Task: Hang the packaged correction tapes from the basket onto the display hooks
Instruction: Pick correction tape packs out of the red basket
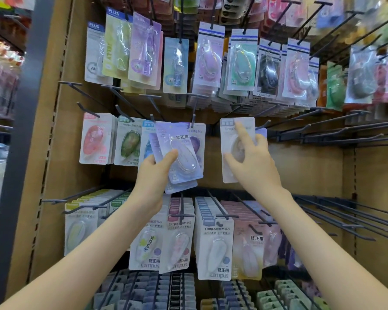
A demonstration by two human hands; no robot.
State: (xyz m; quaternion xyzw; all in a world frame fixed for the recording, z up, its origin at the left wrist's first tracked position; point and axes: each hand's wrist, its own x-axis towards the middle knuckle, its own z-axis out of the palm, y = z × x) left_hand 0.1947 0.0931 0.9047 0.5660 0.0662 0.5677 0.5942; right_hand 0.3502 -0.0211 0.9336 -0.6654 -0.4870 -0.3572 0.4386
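While the right hand [253,162] held the white pack [229,139] up at the middle row, we saw its thumb laid across the front, its outer fingers curled at the right edge, and its forefinger stretched to the top of the card, where the hanging hole ought to be. So it was clamped on the pack and steering it.

The left hand [152,173] gripped a small fan of purple packs [188,142] just to the left, thumb over the top one, in front of packs hanging on that row.

We could not tell whether the white pack's hole had met a hook [263,125], because the finger covered the spot. To do this well, we reckoned, the card wanted holding square to the hook's tip. The hole should slide along the rod rather than be forced at an angle, with the release coming only once the pack hung by itself.

The basket was out of view, so its contents were unknown. On the board, a pink pack [94,139] and a green pack [129,144] hung at the left. The lower packs [215,247] crowded their hooks front to back, and the bare hooks [345,135] on the right carried nothing.
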